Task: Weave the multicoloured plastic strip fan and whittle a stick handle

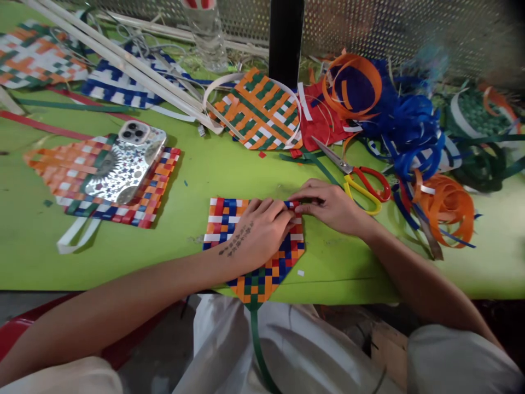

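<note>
woven mat [275,269] flat on tabletop [344,262], pointed end at near edge, left grip [262,231] palm-down across it, hold unclear, right grip [330,206] pinched on far right corner.

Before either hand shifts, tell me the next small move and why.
Probably fold or tuck the strip end at the far right corner of the woven piece, using the right hand: its thumb and finger are at that corner, while the left hand lies across the weave and could brace it.
</note>
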The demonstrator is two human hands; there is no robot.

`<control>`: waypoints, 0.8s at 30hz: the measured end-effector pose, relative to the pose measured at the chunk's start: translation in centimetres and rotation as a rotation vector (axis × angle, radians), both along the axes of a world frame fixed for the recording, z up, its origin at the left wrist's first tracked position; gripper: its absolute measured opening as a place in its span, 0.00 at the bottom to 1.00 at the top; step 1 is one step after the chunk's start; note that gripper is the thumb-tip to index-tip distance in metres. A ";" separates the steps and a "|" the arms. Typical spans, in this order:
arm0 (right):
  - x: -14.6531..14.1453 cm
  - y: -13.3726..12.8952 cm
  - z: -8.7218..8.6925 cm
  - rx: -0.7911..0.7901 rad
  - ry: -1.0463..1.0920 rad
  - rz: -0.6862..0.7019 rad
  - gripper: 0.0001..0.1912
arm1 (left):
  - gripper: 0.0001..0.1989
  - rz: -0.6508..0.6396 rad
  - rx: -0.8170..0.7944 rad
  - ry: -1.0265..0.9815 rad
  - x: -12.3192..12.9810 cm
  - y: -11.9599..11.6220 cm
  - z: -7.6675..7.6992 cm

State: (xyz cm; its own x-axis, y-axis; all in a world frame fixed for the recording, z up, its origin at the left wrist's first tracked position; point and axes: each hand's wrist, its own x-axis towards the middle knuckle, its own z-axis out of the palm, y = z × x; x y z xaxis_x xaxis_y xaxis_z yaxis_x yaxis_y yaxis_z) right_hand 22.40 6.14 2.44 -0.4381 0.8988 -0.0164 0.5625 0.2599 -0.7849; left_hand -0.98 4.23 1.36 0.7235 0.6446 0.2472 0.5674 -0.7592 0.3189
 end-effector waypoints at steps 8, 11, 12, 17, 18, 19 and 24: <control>-0.8 -1.1 -0.6 0.043 0.011 -0.109 0.11 | 0.08 0.055 -0.124 -0.014 0.4 0.2 0.2; -0.8 -1.1 -0.9 0.045 0.058 -0.124 0.08 | 0.08 0.057 -0.136 -0.038 0.3 0.2 0.0; -0.8 -1.0 -1.0 0.061 0.066 -0.128 0.07 | 0.08 0.058 -0.142 -0.048 0.3 0.2 0.0; -0.6 -1.2 -0.9 0.129 0.057 -0.100 0.08 | 0.08 0.058 -0.154 -0.089 0.2 0.2 0.0; -0.6 -1.3 -0.8 0.127 0.050 -0.080 0.09 | 0.08 0.059 -0.157 -0.093 0.2 0.2 0.0; -0.6 -1.4 -0.7 0.127 0.043 -0.065 0.10 | 0.08 0.060 -0.160 -0.098 0.2 0.2 0.0; -0.8 -1.4 -0.6 0.129 0.013 -0.126 0.08 | 0.07 0.058 -0.174 -0.113 0.2 0.3 0.0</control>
